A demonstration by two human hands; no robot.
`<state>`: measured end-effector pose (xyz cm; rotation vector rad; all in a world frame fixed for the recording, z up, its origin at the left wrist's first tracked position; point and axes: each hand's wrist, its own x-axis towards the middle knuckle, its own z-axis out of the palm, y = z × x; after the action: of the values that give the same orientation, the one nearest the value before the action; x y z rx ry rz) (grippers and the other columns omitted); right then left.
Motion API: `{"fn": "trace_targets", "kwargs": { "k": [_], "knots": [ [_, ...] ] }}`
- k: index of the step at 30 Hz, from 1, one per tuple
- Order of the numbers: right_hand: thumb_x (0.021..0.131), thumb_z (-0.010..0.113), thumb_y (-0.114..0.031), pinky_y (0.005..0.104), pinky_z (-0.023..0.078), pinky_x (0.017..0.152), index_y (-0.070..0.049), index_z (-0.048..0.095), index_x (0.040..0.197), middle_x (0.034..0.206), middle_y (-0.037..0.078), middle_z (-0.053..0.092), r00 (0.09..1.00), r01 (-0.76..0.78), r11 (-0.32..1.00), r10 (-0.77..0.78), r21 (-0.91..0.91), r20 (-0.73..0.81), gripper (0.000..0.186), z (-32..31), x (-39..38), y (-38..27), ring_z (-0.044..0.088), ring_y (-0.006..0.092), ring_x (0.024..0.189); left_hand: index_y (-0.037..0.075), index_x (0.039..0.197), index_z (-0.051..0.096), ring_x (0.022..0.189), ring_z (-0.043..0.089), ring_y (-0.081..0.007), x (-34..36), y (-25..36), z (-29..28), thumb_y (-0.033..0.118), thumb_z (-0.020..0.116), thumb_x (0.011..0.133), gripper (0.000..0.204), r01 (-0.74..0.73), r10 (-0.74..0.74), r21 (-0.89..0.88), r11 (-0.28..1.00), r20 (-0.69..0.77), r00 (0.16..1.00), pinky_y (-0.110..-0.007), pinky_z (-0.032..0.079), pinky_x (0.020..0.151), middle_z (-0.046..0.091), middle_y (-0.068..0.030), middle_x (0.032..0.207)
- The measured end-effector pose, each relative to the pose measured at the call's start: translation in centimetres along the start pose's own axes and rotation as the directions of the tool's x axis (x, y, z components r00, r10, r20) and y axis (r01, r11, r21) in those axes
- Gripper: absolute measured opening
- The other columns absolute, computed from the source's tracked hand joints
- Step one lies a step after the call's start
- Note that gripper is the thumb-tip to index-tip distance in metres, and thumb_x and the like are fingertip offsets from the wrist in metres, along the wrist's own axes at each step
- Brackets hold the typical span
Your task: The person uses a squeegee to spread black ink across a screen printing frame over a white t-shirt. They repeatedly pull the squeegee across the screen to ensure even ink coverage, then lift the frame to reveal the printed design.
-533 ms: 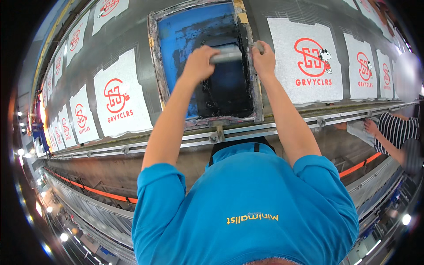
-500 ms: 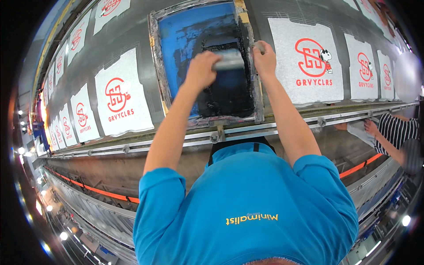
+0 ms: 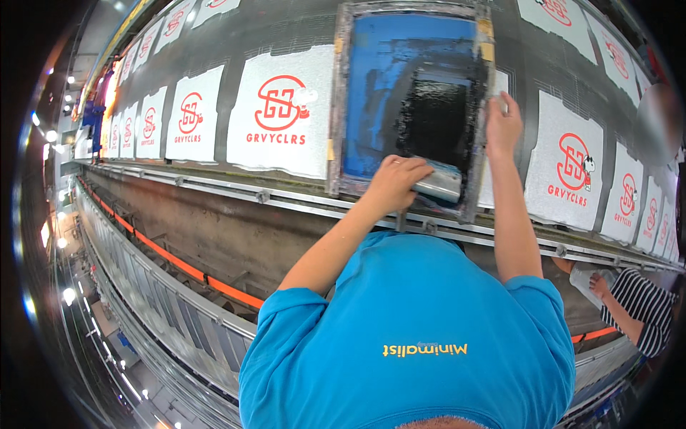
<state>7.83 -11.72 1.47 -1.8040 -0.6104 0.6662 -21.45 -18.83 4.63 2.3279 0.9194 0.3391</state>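
While the left hand is clamping the left end of a silvery squeegee, the right hand is keeping well apart, curling at the right edge of the screen frame; exactly what it's pinching, I can't tell. And there's the change: no longer crossing the far part of the black ink, the squeegee is now sitting down at the frame's near edge, toward the near right corner! The frame is showing further right in the view, a white strip peeking out along its right edge. Blue mesh is filling its left side. Outward, white panels with red prints are lining the worktop left and right, a metal rail is running along its near edge, and off to the right a co-worker's striped sleeve is showing.
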Motion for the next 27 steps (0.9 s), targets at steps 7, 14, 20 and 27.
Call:
{"fn": "trace_targets", "kwargs": {
  "k": [7,14,20,27],
  "knots": [
    [0.099,0.066,-0.029,0.0462,0.055,0.090,-0.011,0.069,0.136,0.099,0.019,0.076,0.998,0.032,0.994,-0.037,-0.103,-0.047,0.042,20.5,-10.8,-1.7,0.073,0.0319,0.091,0.002,0.118,0.076,0.116,0.072,-0.0393,-7.2,-15.4,-12.4,-0.008,0.070,0.067,0.052,0.017,-0.013,-0.084,0.996,0.051,0.999,-0.047,0.056,0.103,0.077,-0.0184,0.122],
    [0.097,0.068,-0.027,0.0466,0.057,0.090,-0.014,0.070,0.132,0.109,0.021,0.078,0.997,-0.033,0.994,0.025,-0.109,-0.077,0.037,31.0,-16.5,-3.6,0.075,0.0394,0.103,0.007,0.128,0.073,0.123,0.066,-0.0359,-13.3,-23.5,-19.8,-0.003,0.075,0.073,0.056,0.070,-0.074,0.035,0.997,0.146,0.987,-0.050,0.044,0.113,0.073,-0.0123,0.131],
    [0.096,0.068,-0.033,0.0492,0.054,0.098,-0.018,0.066,0.137,0.120,0.018,0.076,0.994,0.077,0.941,-0.099,-0.329,-0.052,0.044,33.5,-16.7,-2.5,0.072,0.0396,0.112,0.011,0.126,0.074,0.116,0.069,-0.0340,-9.7,-28.7,-24.3,0.006,0.074,0.080,0.046,-0.031,0.024,0.043,0.999,0.143,0.989,-0.051,0.044,0.112,0.075,-0.0119,0.125],
    [0.098,0.071,-0.033,0.0428,0.056,0.092,-0.017,0.064,0.140,0.116,0.017,0.078,0.999,-0.013,0.933,0.001,-0.359,-0.033,0.046,34.1,-17.0,-4.0,0.076,0.0327,0.102,0.011,0.121,0.078,0.106,0.072,-0.0403,3.1,-33.5,-27.3,0.020,0.078,0.091,0.031,0.009,-0.021,0.093,0.996,0.128,0.991,-0.048,0.057,0.091,0.077,-0.0176,0.112]
  ]
}}
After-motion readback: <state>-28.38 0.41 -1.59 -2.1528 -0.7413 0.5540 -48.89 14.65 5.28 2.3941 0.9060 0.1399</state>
